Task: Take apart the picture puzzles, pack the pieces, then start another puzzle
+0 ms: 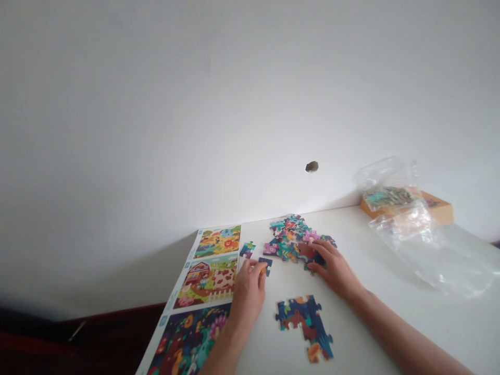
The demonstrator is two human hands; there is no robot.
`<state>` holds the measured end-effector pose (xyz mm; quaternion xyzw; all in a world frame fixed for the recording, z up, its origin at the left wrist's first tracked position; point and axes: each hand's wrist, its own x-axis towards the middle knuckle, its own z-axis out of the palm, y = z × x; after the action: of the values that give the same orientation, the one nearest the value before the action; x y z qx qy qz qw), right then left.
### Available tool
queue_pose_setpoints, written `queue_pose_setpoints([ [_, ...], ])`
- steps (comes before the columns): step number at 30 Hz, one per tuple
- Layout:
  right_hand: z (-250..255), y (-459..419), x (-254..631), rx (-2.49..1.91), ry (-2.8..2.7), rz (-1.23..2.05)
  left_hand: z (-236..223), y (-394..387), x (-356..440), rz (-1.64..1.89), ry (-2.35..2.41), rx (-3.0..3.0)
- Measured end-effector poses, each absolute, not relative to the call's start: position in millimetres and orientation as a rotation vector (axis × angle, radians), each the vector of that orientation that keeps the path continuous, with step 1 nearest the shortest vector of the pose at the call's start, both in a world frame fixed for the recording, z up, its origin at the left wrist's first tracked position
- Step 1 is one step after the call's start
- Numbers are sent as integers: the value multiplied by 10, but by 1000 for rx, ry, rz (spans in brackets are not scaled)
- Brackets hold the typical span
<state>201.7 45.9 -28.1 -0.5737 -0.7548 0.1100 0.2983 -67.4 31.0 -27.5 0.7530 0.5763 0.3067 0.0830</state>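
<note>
My left hand (250,289) is closed with its fingertips on a small dark-blue puzzle piece (267,264), just right of the picture sheet. At the pile of loose puzzle pieces (288,228), my right hand (335,268) has its thumb and fingers around the edge of a brown puzzle piece (306,251). Nearer to me, between both forearms, lies a joined corner of puzzle (312,320), dark blue with a brown shape. A separate green-and-purple puzzle piece (247,249) rests beyond my left hand.
A sheet with three printed pictures (209,278) lies along the left of the white table (367,333); my left forearm covers part of it. At the back right, a crumpled clear plastic bag (414,224) drapes over an orange box (441,211). The white wall (250,114) behind has a hole (311,166).
</note>
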Motion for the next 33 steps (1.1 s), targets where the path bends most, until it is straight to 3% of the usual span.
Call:
queue_pose_setpoints([
  [5, -214, 379, 1892, -1322, -2119, 439, -220, 239, -566, 914, 1446, 2285],
  [8, -167, 346, 1847, -1231, -2208, 358, -154, 185, -538, 788, 1378, 2438],
  [13, -220, 370, 1912, -1669, -1989, -18, -123, 159, -541, 474, 1318, 2575],
  [18, -271, 399, 2031, -1896, -1873, -69, -174, 185, -561, 534, 1517, 2509],
  [33, 4, 249, 1757, -1326, -2369, 357, -220, 205, -519, 686, 1612, 2470],
])
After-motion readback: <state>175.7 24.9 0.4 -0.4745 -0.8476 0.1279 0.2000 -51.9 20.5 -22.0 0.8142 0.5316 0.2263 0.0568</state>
